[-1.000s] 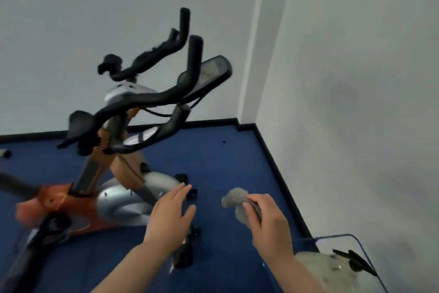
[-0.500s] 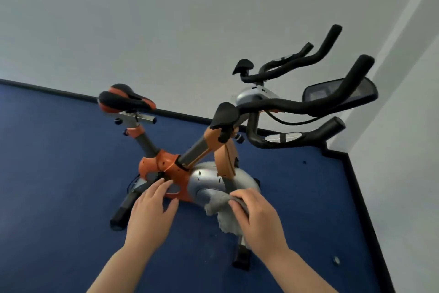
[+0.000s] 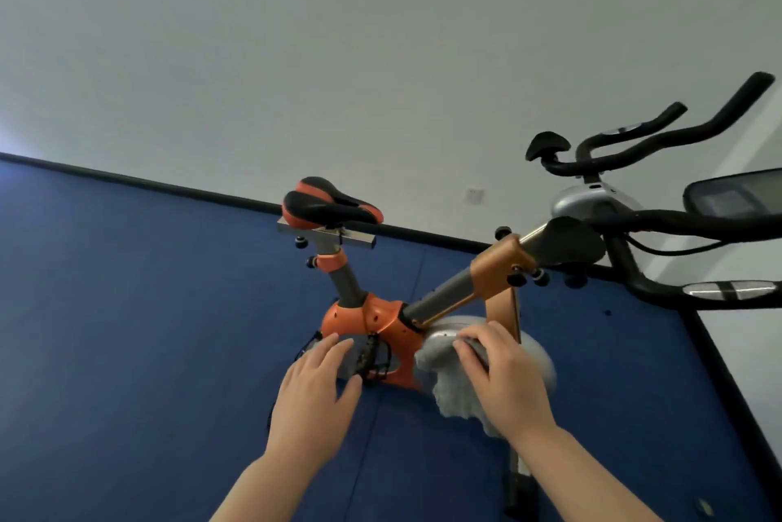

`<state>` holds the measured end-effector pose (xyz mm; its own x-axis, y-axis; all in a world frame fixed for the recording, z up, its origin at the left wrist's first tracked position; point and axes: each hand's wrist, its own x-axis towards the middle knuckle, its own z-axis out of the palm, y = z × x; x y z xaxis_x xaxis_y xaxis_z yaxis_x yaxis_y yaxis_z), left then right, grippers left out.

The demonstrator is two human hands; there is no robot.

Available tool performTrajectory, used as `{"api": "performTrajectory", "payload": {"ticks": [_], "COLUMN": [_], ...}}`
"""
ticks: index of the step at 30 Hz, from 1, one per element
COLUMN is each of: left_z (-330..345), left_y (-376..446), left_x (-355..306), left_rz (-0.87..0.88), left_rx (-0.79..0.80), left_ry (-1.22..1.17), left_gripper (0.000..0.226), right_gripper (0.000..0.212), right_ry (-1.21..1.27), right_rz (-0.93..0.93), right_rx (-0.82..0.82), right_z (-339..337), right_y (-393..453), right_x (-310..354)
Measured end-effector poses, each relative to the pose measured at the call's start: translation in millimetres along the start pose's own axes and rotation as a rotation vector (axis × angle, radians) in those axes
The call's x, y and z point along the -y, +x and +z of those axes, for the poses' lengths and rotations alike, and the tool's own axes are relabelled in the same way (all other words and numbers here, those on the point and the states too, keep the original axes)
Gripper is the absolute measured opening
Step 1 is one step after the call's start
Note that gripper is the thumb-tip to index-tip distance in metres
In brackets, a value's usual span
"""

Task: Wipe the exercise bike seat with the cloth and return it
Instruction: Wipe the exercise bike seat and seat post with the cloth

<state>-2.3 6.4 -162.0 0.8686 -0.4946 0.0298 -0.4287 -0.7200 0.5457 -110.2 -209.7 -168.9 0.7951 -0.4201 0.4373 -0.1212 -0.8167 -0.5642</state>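
Note:
An orange and grey exercise bike [image 3: 381,320] stands on blue flooring in front of me. Its black and orange seat [image 3: 328,204] sits on a post at the centre of the view, well beyond both hands. My right hand [image 3: 503,382] is shut on a crumpled grey cloth [image 3: 448,382], held low in front of the bike's flywheel cover. My left hand [image 3: 315,390] is empty with fingers spread, hovering in front of the pedal area. Neither hand touches the seat.
Black handlebars [image 3: 660,144] and a dark console screen [image 3: 732,195] stick out at the right, above hand height. White walls meet the blue floor [image 3: 127,331] along a black skirting. A wall socket [image 3: 474,195] sits low behind the bike.
The view has swung left, bringing the seat to the centre and pushing the handlebars to the right edge. Both hands kept their pose, the right still holding the cloth.

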Motion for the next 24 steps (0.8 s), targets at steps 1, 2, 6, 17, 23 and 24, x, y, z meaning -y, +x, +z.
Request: {"api": "performTrajectory", "payload": {"ticks": [1, 2, 6, 17, 23, 24], "left_z": [-6, -12, -30, -42, -62, -63], "left_y": [8, 15, 46, 168, 262, 275], "left_x": [7, 13, 32, 70, 75, 76], "left_rz": [0.013, 0.021, 0.037, -0.027, -0.023, -0.018], "left_rx": [0.004, 0.006, 0.003, -0.006, -0.07, -0.079], "left_ry": [0.002, 0.004, -0.01, -0.032, -0.022, -0.025], "left_gripper": [0.051, 0.05, 0.05, 0.05, 0.05, 0.05], "right_gripper": [0.005, 0.005, 0.005, 0.006, 0.003, 0.004], "right_ry": [-0.005, -0.013, -0.037, 0.007, 0.056, 0.064], "right_rz": [0.004, 0.006, 0.021, -0.006, -0.048, -0.048], "right_rx": [-0.001, 0.002, 0.018, 0.007, -0.018, -0.017], "right_z": [6, 12, 32, 113, 150, 155], "right_y": [8, 15, 44, 167, 261, 274], "right_x": [6, 12, 23, 8, 7, 6]}}
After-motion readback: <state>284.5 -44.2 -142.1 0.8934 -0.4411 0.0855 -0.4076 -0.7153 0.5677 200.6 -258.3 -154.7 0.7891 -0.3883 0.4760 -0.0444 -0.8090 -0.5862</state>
